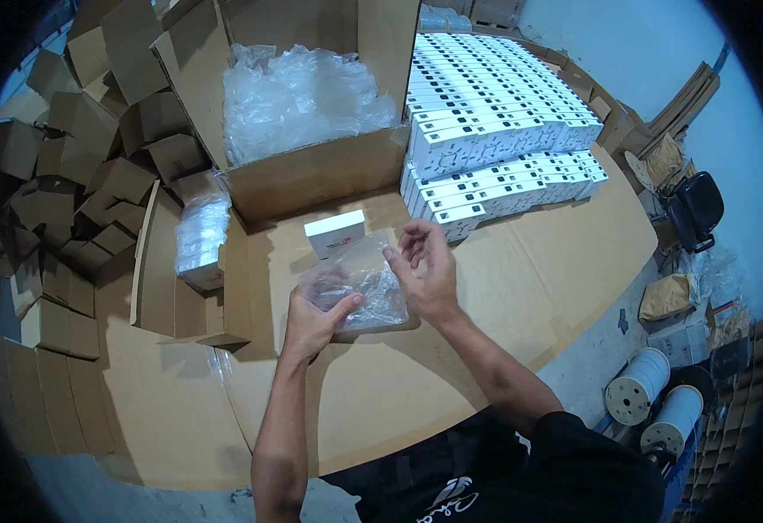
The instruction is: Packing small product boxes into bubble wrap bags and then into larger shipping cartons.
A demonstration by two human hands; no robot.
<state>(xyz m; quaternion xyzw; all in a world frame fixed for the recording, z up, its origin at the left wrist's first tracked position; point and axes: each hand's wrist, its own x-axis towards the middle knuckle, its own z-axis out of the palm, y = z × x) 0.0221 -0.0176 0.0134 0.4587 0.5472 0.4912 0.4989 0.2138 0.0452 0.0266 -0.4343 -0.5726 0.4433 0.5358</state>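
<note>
The left hand [313,321] grasps a clear plastic bag [379,301]; the right hand [430,272], loosely curled, meets its edge, whether pinching I cannot tell. Beyond the hands, a white box [336,230] bears red print and stacked white boxes [496,144] bear dark squares; a small carton [237,296] to their left holds wrapped packs [203,228], a large carton [322,176] beyond holds crumpled clear plastic [305,100].

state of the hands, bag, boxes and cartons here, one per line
left hand: gripping the clear bag
right hand: fingers curled, by the bag's edge
clear bag: held up, crinkled
single white box: looks closed
stacked white boxes: in rows
large carton: open, plastic inside
small carton: open, partly filled
left-side cartons: open, piled
</note>
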